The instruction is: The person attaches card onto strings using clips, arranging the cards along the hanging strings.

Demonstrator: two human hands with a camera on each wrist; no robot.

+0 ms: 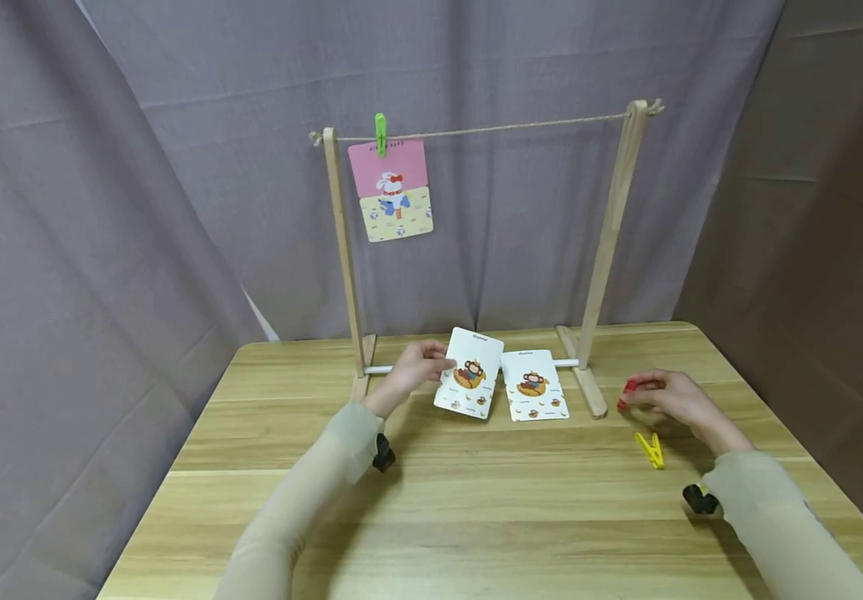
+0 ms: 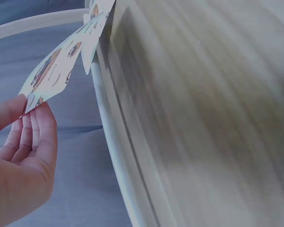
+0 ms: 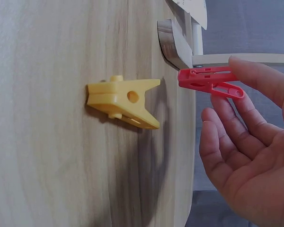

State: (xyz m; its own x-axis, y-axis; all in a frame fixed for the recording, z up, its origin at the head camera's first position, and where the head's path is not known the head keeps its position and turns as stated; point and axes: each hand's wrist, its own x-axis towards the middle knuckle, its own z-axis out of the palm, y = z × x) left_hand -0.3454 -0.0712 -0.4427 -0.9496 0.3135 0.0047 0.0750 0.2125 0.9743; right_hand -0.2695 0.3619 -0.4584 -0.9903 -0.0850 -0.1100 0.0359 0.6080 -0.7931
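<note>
A yellow peg lies on the bench just nearer than the right hand, which pinches a red peg. Beyond, left of the wooden rack's foot, the left hand pinches one monkey card by its edge, lifted beside a second card lying flat.

The left hand pinches a monkey card by its corner.

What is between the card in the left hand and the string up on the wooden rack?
Nothing visible. The left hand pinches a monkey card low by the rack's base; the string right of the green peg and its hanging card is bare.
</note>
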